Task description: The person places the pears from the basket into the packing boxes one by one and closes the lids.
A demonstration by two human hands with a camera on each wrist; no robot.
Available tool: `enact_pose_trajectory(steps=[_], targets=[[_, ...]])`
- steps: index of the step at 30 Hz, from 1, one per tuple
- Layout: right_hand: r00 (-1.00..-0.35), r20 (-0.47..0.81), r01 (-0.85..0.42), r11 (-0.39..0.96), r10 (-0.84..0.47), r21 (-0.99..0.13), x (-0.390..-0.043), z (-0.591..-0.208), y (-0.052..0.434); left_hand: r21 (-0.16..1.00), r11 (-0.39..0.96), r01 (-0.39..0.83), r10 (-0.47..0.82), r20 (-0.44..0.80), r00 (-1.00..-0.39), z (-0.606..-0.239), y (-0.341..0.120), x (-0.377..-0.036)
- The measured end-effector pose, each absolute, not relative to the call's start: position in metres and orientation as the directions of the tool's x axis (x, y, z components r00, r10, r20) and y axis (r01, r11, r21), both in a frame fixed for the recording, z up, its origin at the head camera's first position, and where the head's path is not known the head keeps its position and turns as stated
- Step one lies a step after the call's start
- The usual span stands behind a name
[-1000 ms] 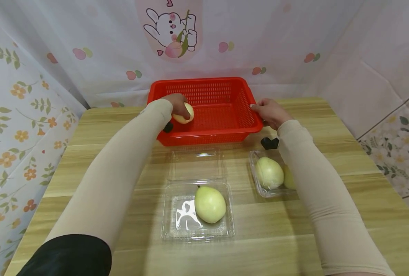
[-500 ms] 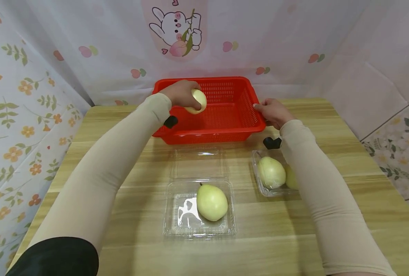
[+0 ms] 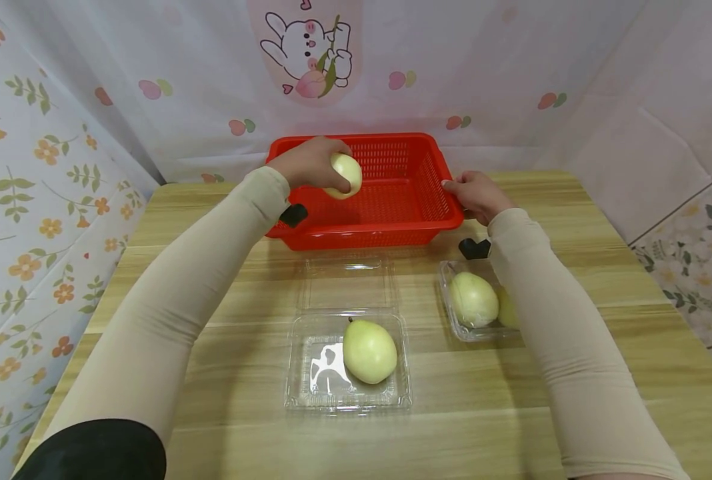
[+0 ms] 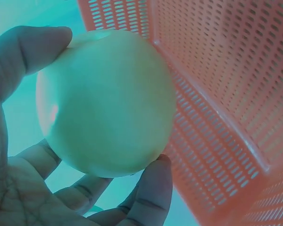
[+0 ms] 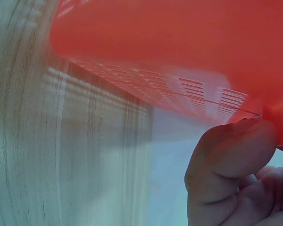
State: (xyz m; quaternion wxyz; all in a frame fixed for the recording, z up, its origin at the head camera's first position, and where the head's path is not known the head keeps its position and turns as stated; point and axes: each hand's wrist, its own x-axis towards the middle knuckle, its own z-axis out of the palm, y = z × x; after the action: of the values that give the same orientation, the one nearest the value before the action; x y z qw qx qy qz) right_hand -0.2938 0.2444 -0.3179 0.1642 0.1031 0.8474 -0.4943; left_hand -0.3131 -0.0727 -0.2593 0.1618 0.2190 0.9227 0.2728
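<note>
Pear (image 3: 345, 175) above red basket (image 3: 392, 200)

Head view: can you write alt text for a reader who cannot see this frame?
A person's left hand holds a pale pear above a red basket, while the right hand grips the basket's right rim. Nearer on the wooden table, an open clear tray holds one pear and a second tray holds more fruit.

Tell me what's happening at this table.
A person's left hand holds a pear above the red basket, while the right hand grips the basket's right rim. On the table, one pear sits in an open clear box, and a second box under the right arm holds more.
</note>
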Motion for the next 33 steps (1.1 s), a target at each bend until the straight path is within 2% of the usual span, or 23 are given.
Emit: enact_pose_trajectory(steps=[12, 25, 33], targets=[[-0.926, -0.378, 0.334, 0.467, -0.001, -0.819, -0.295, -0.322, 0.245, 0.614, 0.727, 0.308, 0.493, -0.154, -0.856, -0.260, -0.082, -0.304], [-0.934, -0.356, 0.315, 0.461, -0.003, -0.830, -0.295, -0.322, 0.245, 0.709, 0.645, 0.285, 0.490, -0.097, -0.866, -0.261, -0.089, -0.284], [-0.930, -0.367, 0.327, 0.464, 0.004, -0.823, -0.295, -0.322, 0.245, 0.699, 0.655, 0.288, 0.460, -0.066, -0.885, -0.254, -0.088, -0.268]])
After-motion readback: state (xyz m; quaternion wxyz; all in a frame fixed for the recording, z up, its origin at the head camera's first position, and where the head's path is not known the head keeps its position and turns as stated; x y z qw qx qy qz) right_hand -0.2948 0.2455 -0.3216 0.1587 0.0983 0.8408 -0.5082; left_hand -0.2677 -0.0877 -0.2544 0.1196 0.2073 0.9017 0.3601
